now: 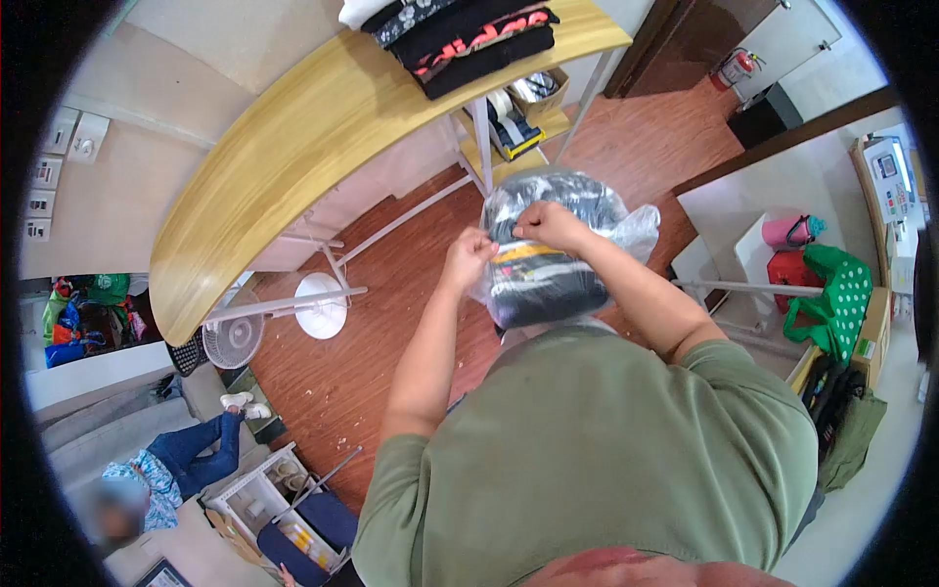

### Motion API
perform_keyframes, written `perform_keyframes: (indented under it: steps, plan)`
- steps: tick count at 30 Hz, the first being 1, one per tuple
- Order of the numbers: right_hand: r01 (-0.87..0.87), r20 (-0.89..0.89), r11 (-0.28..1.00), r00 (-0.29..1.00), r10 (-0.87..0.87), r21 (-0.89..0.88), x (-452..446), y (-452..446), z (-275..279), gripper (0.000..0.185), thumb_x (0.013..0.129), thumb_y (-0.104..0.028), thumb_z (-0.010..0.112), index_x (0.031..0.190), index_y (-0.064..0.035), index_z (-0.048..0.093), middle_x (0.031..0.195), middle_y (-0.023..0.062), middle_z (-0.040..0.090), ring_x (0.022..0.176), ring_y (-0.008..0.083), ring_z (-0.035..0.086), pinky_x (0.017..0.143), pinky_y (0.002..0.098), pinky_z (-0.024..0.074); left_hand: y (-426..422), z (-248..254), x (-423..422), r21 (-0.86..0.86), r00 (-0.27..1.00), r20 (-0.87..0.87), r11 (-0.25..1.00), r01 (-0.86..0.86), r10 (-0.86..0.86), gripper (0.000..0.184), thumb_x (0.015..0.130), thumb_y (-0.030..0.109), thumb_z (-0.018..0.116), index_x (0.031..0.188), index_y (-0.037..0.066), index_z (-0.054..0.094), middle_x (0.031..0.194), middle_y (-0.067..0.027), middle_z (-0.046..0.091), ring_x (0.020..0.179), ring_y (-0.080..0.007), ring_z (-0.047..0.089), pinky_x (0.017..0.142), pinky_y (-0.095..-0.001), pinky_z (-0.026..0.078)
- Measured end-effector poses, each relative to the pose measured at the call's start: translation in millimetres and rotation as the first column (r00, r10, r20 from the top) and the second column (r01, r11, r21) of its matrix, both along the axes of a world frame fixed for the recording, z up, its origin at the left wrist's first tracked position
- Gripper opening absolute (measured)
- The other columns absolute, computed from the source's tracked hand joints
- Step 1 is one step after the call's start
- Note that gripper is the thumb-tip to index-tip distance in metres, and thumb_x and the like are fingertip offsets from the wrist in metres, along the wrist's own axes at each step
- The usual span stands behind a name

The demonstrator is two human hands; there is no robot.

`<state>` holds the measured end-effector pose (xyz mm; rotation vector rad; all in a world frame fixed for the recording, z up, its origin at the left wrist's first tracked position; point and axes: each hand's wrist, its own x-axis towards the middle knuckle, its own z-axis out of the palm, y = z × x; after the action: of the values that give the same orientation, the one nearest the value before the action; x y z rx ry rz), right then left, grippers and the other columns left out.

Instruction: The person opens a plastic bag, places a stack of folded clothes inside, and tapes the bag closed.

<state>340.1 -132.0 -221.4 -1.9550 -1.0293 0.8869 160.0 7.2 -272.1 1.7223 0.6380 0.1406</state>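
Reddish floor (675,147) lies open at one o'clock beyond the filled plastic bag (548,298), which sits at twelve before us. Our left hand (471,259) and right hand (551,227) reach forward, close together, fingertips pinching its clear film. A curved table (293,127) bounds eleven; a green polka-dot tote (843,298) is at two.

Filled clear plastic bag (548,284) is pinched by left hand (471,258) and right hand (554,226); folded clothes (469,51) are stacked on curved wooden table (284,137); second person (196,450) is seen on grey sofa (93,435), polka-dotted green bag (845,301) at far right.
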Motion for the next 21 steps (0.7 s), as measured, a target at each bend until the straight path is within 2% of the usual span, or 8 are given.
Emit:
perform_keyframes:
  steps: [3,4,6,9,12,16,19,21]
  plan:
    - [0.2,-0.487,0.98,0.854,-0.182,-0.016,66,23,39,0.024,0.086,-0.021,0.069,0.091,0.002,0.072,0.078,0.01,0.07,0.07,0.0126,0.065,0.066,0.0284,0.0535,-1,-7,-2,-0.029,0.999,0.031,1.0,-0.008,0.009,0.017,0.082,0.014,0.07,0.078,-0.003,0.067,0.105,-0.0126,0.061,0.096,-0.022,0.059,0.085,-0.031,0.045]
    - [0.336,-0.222,0.939,0.912,-0.344,-0.078,107,41,11,0.028,0.085,-0.025,0.069,0.096,0.0,0.072,0.088,0.0117,0.072,0.074,0.0194,0.069,0.069,0.0319,0.0548,-2,-7,-4,-0.02,0.999,0.037,1.0,-0.011,0.011,0.017,0.082,0.013,0.07,0.078,-0.003,0.067,0.105,-0.012,0.061,0.095,-0.0208,0.058,0.084,-0.0304,0.045]
    - [0.337,0.267,0.941,0.91,-0.316,-0.037,171,71,-38,0.025,0.085,-0.022,0.071,0.096,-0.0001,0.073,0.087,0.0087,0.072,0.079,0.0198,0.068,0.072,0.0331,0.0523,-1,2,-4,-0.111,1.0,0.011,0.994,-0.012,0.013,0.017,0.084,0.013,0.069,0.078,-0.003,0.066,0.109,-0.0102,0.057,0.095,-0.0173,0.056,0.085,-0.0281,0.044]
    - [0.361,0.305,0.906,0.908,-0.288,-0.221,213,110,-99,0.043,0.08,-0.035,0.071,0.115,-0.0099,0.067,0.114,0.0137,0.067,0.102,0.03,0.065,0.085,0.0374,0.0512,-1,0,-4,-0.196,1.0,-0.012,0.98,-0.019,0.017,0.014,0.085,0.011,0.069,0.079,-0.002,0.066,0.111,-0.0078,0.056,0.098,-0.0145,0.053,0.086,-0.0258,0.042]
    - [0.377,0.247,0.921,0.905,-0.345,-0.095,265,144,-218,0.05,0.078,-0.031,0.076,0.117,-0.0028,0.064,0.115,0.0158,0.067,0.104,0.0288,0.065,0.087,0.0363,0.0494,3,12,-5,-0.201,1.0,-0.013,0.979,0.014,-0.017,0.009,0.084,0.008,0.069,0.079,0.0,0.067,0.11,-0.0061,0.055,0.099,-0.0139,0.053,0.086,-0.0255,0.042]
    - [0.455,-0.106,0.872,0.872,-0.477,-0.18,216,147,-131,0.055,0.071,-0.018,0.084,0.112,0.0111,0.06,0.108,0.0162,0.066,0.099,0.0238,0.063,0.085,0.0346,0.0484,1,2,-7,-0.252,1.0,0.004,0.968,-0.008,0.009,0.01,0.083,0.008,0.07,0.084,-0.002,0.067,0.111,-0.0077,0.056,0.094,-0.0137,0.055,0.082,-0.025,0.045]
    - [0.514,-0.099,0.84,0.839,-0.534,-0.177,233,154,-173,0.047,0.066,-0.005,0.084,0.109,0.003,0.066,0.108,0.0098,0.067,0.092,0.0195,0.063,0.082,0.0331,0.0494,2,5,-7,-0.3,1.0,0.003,0.954,-0.012,0.013,0.012,0.083,0.008,0.07,0.086,-0.003,0.068,0.113,-0.0074,0.055,0.094,-0.0129,0.056,0.082,-0.0246,0.045]
    - [0.511,0.007,0.858,0.859,-0.511,-0.042,200,133,-129,0.035,0.074,-0.007,0.079,0.105,0.0026,0.067,0.1,0.0086,0.069,0.089,0.0191,0.064,0.08,0.0323,0.0494,2,6,-6,-0.324,1.0,0.007,0.946,-0.012,0.015,0.012,0.084,0.008,0.07,0.087,-0.004,0.068,0.114,-0.0069,0.055,0.093,-0.0125,0.056,0.082,-0.0242,0.045]
